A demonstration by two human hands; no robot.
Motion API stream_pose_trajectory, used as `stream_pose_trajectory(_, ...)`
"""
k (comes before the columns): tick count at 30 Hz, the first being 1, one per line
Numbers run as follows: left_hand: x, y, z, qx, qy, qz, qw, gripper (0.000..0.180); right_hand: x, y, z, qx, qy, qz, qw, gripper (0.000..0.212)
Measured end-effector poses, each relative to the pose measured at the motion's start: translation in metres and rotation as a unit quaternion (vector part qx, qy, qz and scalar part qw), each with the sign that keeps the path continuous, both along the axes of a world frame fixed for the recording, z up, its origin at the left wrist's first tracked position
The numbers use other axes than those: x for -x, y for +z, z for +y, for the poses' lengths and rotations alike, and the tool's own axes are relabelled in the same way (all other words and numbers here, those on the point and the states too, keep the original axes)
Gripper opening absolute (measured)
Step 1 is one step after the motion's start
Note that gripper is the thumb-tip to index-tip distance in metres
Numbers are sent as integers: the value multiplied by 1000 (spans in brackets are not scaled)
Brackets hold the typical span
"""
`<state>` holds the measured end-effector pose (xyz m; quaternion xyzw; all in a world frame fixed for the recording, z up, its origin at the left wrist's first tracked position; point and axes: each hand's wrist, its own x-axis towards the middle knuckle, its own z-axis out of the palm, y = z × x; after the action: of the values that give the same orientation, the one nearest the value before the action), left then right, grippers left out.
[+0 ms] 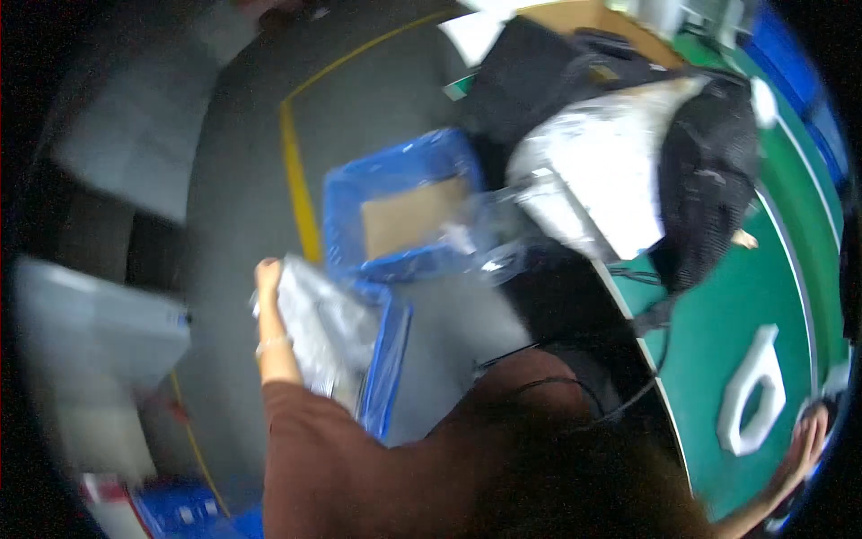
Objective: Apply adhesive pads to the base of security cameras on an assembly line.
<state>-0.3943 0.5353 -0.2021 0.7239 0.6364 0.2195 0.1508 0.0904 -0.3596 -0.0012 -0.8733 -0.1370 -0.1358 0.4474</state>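
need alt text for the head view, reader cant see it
A person's left hand is at the edge of pale, crumpled plastic near a blue bin that holds a flat brown piece. At far right, the right hand is by a green table bearing a white ring-shaped piece.

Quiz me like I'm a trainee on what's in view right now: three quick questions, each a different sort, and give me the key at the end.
1. Multiple choice. What colour is the table under the white ring-shaped piece?
A) blue
B) green
C) yellow
2. True or false: a flat brown piece lies inside a blue bin.
3. Short answer: which of the wearer's hands is at the pale plastic bag?

Key:
1. B, green.
2. True.
3. The left hand, at the bag's edge; blur hides how firm its grip is.
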Motion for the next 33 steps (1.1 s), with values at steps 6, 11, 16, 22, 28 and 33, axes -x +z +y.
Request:
stream_pose_trajectory(6, -217, 127, -67, -233, -179, -306, 906, 17, 28, 10, 117, -169, 36, 73, 982, 5)
stream_pose_trajectory(11, -375, 216, -208, -356, -426, -261, 790, 27, 49, 22, 137, -172, 38, 83, 981, 8)
stream_pose_trajectory(16, -453, 254, -272, -286, -523, -310, 741, 34, 63, 21, 131, -175, 4, 81, 981, 9)
stream_pose_trajectory(22, -539, 321, -368, -332, -602, -413, 597, 46, 63, 22, 132, -204, -29, 65, 976, 39)
stream_pose_trajectory(28, -651, 317, -479, -353, -665, -131, 645, 80, 49, 12, 134, -202, -41, 68, 976, 45)
stream_pose_trajectory(33, -720, 274, -506, -135, -625, -6, 769, 109, 57, 13, 131, -201, -65, 48, 976, 41)
